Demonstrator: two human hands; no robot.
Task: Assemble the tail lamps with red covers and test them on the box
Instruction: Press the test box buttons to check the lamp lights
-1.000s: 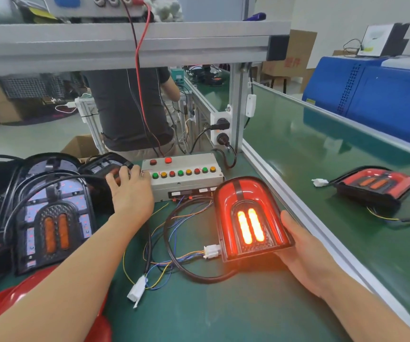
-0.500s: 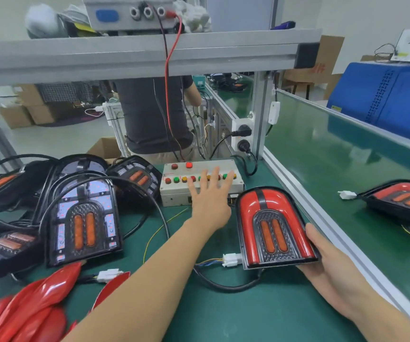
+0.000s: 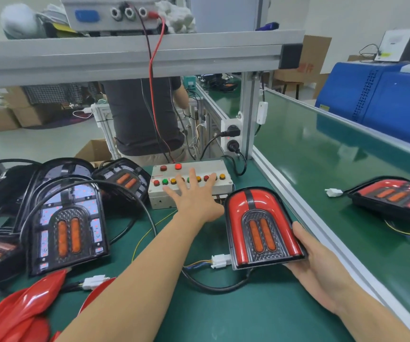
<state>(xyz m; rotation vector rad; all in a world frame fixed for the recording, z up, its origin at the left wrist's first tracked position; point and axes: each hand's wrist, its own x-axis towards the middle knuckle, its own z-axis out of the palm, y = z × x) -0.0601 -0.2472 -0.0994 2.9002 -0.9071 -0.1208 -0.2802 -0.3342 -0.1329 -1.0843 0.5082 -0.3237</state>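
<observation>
- The left hand lies with fingers spread wide and straight over the row of coloured buttons on the white test box, holding nothing.
- The right hand cradles the lower right edge of a tail lamp with red cover from beneath, thumb up against its side; the lamp sits unlit at 3 o'clock from the left hand, its rounded end toward the box.
- A white connector joins the lamp's lower left corner to a black cable looping across the green mat at 6 o'clock from the lamp.
- At 9 o'clock from the left hand, an uncovered tail lamp shows its pale board and two amber strips, with more dark lamp bodies crowded beside and behind it.
- Loose red covers pile up at 7 o'clock, near the left forearm.
- At 3 o'clock, beyond the aluminium rail, a second covered lamp rests on the green conveyor belt, its white plug lying just beside it.
- At 12 o'clock, behind the box, another person's torso in a dark shirt stands under the aluminium frame.
</observation>
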